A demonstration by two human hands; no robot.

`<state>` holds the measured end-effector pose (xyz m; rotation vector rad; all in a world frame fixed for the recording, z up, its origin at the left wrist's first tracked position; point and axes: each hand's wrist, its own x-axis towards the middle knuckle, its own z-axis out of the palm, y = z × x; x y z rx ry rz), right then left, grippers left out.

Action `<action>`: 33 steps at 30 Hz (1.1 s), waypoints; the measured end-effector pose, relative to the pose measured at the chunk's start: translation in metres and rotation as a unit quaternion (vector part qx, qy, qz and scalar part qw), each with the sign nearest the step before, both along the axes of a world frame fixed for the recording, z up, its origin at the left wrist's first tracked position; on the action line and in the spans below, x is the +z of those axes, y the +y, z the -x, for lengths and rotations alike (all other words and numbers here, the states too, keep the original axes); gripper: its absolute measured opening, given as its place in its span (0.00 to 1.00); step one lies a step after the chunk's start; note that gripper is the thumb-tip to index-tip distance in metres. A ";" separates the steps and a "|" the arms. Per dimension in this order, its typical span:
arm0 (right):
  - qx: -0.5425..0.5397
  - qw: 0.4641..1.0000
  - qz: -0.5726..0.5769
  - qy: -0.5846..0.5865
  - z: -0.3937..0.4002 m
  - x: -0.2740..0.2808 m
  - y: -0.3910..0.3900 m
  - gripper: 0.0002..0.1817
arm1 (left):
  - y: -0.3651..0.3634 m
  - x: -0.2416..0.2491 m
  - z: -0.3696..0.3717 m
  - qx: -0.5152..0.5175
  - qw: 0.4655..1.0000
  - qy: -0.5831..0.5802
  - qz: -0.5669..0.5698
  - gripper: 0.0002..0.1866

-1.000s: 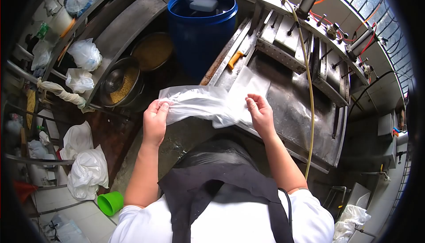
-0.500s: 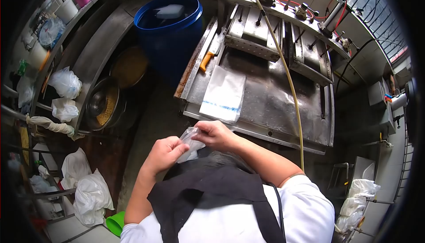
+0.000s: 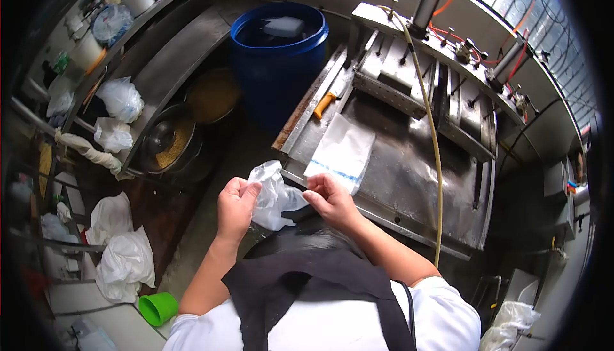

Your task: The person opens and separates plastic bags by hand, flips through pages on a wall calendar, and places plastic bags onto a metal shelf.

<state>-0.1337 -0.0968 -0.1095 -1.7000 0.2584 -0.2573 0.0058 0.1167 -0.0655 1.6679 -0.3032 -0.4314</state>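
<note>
A thin, clear plastic bag (image 3: pixel 274 199) hangs crumpled and partly spread between my hands, in front of the black apron. My left hand (image 3: pixel 236 205) is closed on the bag's left side, thumb on top. At the bag's right end, my right hand (image 3: pixel 330 201) has its fingers curled and pinches a corner drawn out towards it. Just beyond my right hand, a flat stack of clear plastic sheets or bags (image 3: pixel 345 149) with a blue stripe lies on the steel table (image 3: pixel 409 172).
A knife with an orange handle (image 3: pixel 325 105) lies at the table's left edge. A hose (image 3: pixel 432 140) crosses the table before the metal presses (image 3: pixel 400 72). Behind stands a blue barrel (image 3: pixel 278 63); to the left, a pot with yellow grains (image 3: pixel 173 149) and a green cup (image 3: pixel 158 309).
My hands have moved apart, and the bag, bunched between them before, is now more spread out. The view has shifted, so the table sits lower and farther right.
</note>
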 end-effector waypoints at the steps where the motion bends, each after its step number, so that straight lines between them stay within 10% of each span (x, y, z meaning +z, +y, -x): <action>1: 0.034 0.999 0.007 0.028 -0.002 0.003 -0.007 0.19 | -0.005 -0.004 0.003 0.026 0.998 0.027 0.054 0.10; 6: 0.157 0.979 0.067 0.115 -0.002 0.006 -0.002 0.18 | -0.020 -0.011 0.037 -0.187 0.957 0.213 0.069 0.10; 13: 0.043 0.974 -0.165 0.146 -0.010 -0.030 -0.028 0.12 | 0.003 0.017 -0.017 0.145 0.847 0.419 0.295 0.17; 15: 0.049 0.970 -0.196 0.139 -0.015 -0.032 -0.035 0.13 | 0.019 0.017 -0.020 0.090 0.842 0.427 0.318 0.16; 19: 0.008 0.964 -0.231 0.129 -0.029 -0.022 -0.029 0.14 | 0.029 -0.001 -0.023 -0.023 0.931 0.294 0.214 0.12; 21: -0.031 0.941 -0.325 0.089 -0.036 -0.021 -0.028 0.13 | 0.018 -0.007 -0.017 0.122 0.991 -0.011 0.043 0.12; 23: -0.018 0.943 -0.319 0.091 -0.039 -0.026 -0.031 0.12 | 0.017 0.005 -0.010 0.174 0.864 -0.450 -0.147 0.19; 25: 0.015 0.952 -0.291 0.094 -0.041 -0.035 -0.031 0.10 | 0.010 0.030 0.002 0.092 0.828 -0.539 -0.124 0.19; 31: 0.043 0.966 -0.254 0.023 -0.052 -0.009 -0.010 0.10 | -0.012 0.002 0.004 -0.362 0.863 -0.177 -0.306 0.16; 33: 0.024 0.985 -0.169 -0.007 -0.055 0.004 -0.010 0.10 | -0.012 -0.010 0.003 -0.360 0.873 -0.175 -0.280 0.10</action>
